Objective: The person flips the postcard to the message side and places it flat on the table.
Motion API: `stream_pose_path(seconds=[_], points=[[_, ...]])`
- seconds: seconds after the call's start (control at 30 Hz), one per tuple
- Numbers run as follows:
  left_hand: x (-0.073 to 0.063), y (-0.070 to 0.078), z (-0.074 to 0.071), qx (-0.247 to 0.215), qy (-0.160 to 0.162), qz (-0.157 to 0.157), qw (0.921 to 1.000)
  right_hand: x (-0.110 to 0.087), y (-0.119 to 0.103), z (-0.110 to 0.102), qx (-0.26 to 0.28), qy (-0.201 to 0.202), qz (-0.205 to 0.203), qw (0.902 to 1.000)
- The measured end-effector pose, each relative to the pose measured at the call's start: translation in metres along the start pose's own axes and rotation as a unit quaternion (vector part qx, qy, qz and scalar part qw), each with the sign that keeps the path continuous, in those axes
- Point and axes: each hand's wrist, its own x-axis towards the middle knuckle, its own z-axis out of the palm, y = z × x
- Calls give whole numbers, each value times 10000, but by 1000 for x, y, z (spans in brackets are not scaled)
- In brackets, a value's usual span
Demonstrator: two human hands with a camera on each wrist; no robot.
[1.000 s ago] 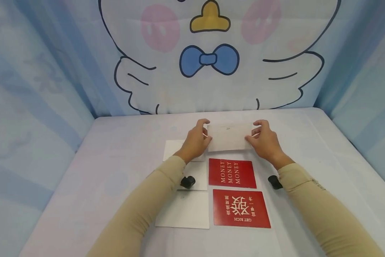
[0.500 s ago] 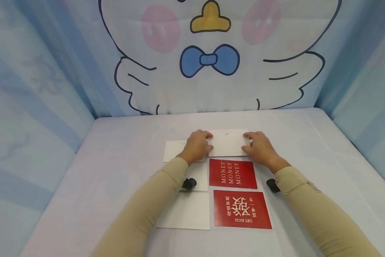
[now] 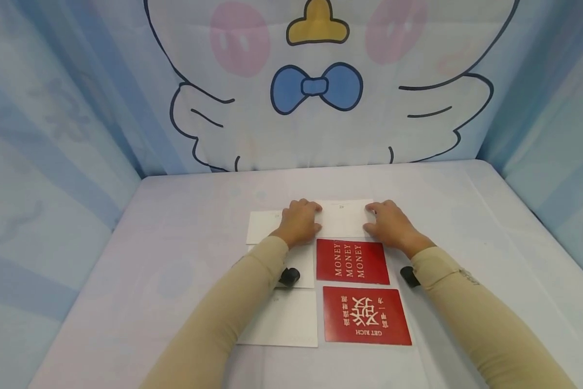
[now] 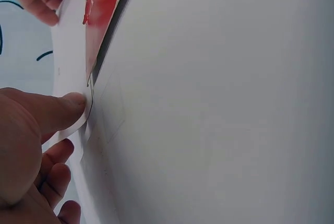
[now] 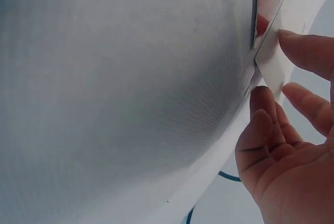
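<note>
In the head view, a white card [image 3: 343,220] with a small mark near its far edge lies just behind a red card [image 3: 352,262] lettered MONEY. My left hand [image 3: 298,222] holds its left edge, thumb near and fingers far. The right hand [image 3: 392,226] grips the opposite edge in the same way. The left wrist view has the left thumb [image 4: 68,110] on the card's corner. From the right wrist, the right thumb [image 5: 302,51] touches the white card [image 5: 271,59], which is slightly lifted at that corner.
A second red card [image 3: 366,316] reading GET RICH lies nearest the front. To the left is a column of white cards [image 3: 283,319], partly hidden by the left arm. Black wrist devices [image 3: 289,277] show beneath the sleeves. A printed curtain [image 3: 315,135] hangs behind the table [image 3: 189,216].
The white card was tilted up between both hands; it has come down and toward me, now lying almost flat behind the MONEY card. Both hands came down with it, slightly closer together.
</note>
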Motion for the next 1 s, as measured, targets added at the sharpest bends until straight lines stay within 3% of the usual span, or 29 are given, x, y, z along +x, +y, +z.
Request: stream_pose_path(seconds=[0.3,0.47,0.7,1.0], points=[[-2,1,-2,65,-203,-82,9997,2,1,2,-94,-179,-11,9998],[0,0,-3,100,-175,-10,9998,3,0,2,-222,-69,4,9997],[0,1,-4,-211,-241,-60,9995,2,-3,2,-240,-98,-70,9996],[-2,2,-3,-233,-248,-145,9993,2,-1,3,-221,-181,-80,9996]])
